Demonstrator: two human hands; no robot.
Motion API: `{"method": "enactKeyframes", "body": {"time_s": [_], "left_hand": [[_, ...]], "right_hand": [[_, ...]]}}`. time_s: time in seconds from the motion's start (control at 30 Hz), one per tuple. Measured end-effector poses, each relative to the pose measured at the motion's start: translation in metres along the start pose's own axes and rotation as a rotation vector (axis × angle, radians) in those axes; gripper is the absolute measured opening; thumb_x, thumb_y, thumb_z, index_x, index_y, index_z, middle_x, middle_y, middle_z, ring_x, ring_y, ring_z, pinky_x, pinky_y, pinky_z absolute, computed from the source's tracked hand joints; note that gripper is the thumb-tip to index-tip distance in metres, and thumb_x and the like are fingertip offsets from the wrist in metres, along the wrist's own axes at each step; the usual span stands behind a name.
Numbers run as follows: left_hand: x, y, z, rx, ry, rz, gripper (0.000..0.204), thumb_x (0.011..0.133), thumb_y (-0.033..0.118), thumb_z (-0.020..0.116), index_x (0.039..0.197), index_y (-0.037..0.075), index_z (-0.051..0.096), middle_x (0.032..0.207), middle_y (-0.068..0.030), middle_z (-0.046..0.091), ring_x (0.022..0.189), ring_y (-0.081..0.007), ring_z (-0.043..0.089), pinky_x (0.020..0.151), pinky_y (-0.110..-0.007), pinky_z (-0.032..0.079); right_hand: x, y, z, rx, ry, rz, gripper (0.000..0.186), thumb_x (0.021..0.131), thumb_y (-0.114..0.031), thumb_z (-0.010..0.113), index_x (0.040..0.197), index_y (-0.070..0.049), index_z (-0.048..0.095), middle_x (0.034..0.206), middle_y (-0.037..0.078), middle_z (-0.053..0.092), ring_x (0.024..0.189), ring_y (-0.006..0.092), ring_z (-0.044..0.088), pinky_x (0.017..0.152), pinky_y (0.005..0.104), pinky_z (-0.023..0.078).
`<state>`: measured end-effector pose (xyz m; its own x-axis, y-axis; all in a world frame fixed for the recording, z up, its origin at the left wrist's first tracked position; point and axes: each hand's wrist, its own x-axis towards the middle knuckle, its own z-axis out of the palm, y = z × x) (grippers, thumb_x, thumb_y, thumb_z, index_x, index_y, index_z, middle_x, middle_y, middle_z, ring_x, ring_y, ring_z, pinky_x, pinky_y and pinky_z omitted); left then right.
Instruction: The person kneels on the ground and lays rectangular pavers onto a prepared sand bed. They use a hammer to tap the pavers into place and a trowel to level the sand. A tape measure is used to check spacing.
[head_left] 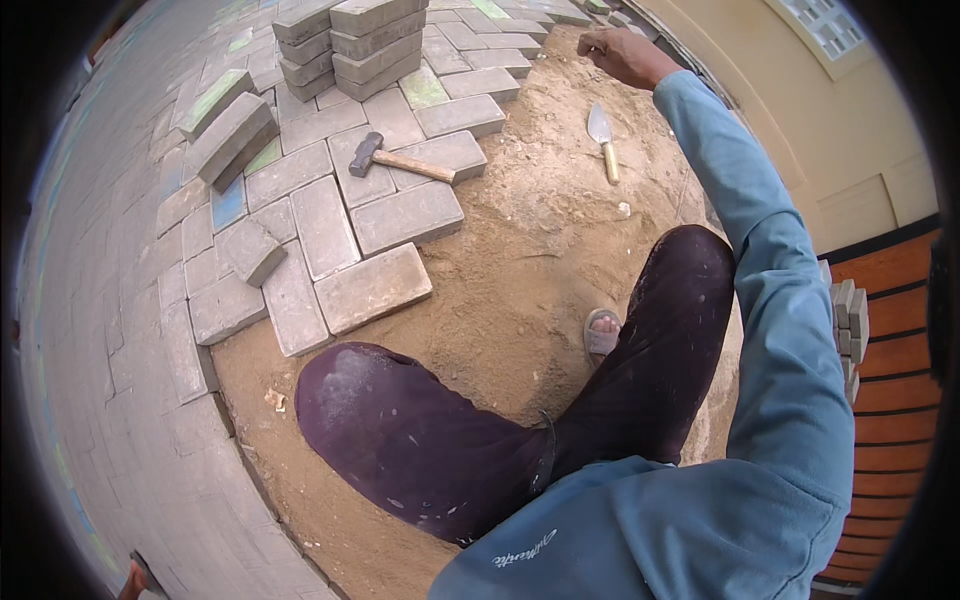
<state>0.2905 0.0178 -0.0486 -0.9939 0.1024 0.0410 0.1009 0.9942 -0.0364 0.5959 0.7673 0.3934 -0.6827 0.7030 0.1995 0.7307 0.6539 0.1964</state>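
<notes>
My right arm, in a blue sleeve, reaches far forward on the right. My right hand is above the far end of the sand bed, its fingers curled; what they hold, if anything, I cannot make out. My left hand is out of view. Nearest to my right hand, a trowel with a pale handle lies flat on the sand. A hammer with a dark head and wooden handle rests on the laid pavers, its handle end near their stepped edge. A paver lies at that edge, before my knees.
Stacked pavers stand at the far left. Loose pavers and a small block sit on the paving. A beige wall and orange slatted panel border the right. My sandalled foot is on the sand.
</notes>
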Motion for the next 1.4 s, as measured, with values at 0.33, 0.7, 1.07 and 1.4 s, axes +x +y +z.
{"method": "enactKeyframes", "body": {"time_s": [0.33,0.7,1.07,1.4], "left_hand": [[0.005,0.058,-0.024,0.071,-0.426,0.166,0.058,0.104,0.048,0.042,0.144,0.01,0.057,0.136,-0.0202,0.063,0.13,-0.035,0.058,0.108,-0.048,0.043],[-0.059,-0.096,-0.21,0.032,-0.408,-0.18,0.058,0.099,0.05,0.05,0.125,0.003,0.07,0.11,-0.0257,0.074,0.107,-0.0394,0.071,0.09,-0.045,0.056],[0.06,-0.028,-0.207,-0.082,-0.449,-0.247,0.057,0.096,0.048,0.058,0.132,0.005,0.065,0.132,-0.0239,0.066,0.126,-0.0382,0.061,0.106,-0.048,0.048],[0.279,0.002,-0.091,-0.012,-0.037,0.17,0.104,0.084,0.069,0.07,0.154,-0.001,0.038,0.163,-0.0217,0.034,0.153,-0.0361,0.029,0.125,-0.048,0.024]], "right_hand": [[-0.244,0.283,0.211,0.02,-0.703,0.583,0.03,0.087,-0.028,0.065,0.103,-0.003,0.072,0.1,0.022,0.072,0.096,0.0379,0.069,0.082,0.0455,0.054],[-0.194,0.218,0.499,0.345,-0.268,0.921,0.069,0.092,-0.053,0.065,0.114,0.013,0.063,0.117,0.037,0.067,0.116,0.0492,0.064,0.099,0.0504,0.049],[-0.201,0.172,0.275,1.131,-0.274,0.74,0.023,0.099,-0.031,0.064,0.097,-0.012,0.052,0.075,-0.001,0.049,0.047,0.0064,0.042,0.039,0.0238,0.031],[-0.059,-0.197,-0.002,0.865,-0.628,-0.146,0.046,0.098,-0.042,0.064,0.127,-0.005,0.06,0.078,-0.001,0.05,0.059,0.0061,0.045,0.048,0.0251,0.036]]}}
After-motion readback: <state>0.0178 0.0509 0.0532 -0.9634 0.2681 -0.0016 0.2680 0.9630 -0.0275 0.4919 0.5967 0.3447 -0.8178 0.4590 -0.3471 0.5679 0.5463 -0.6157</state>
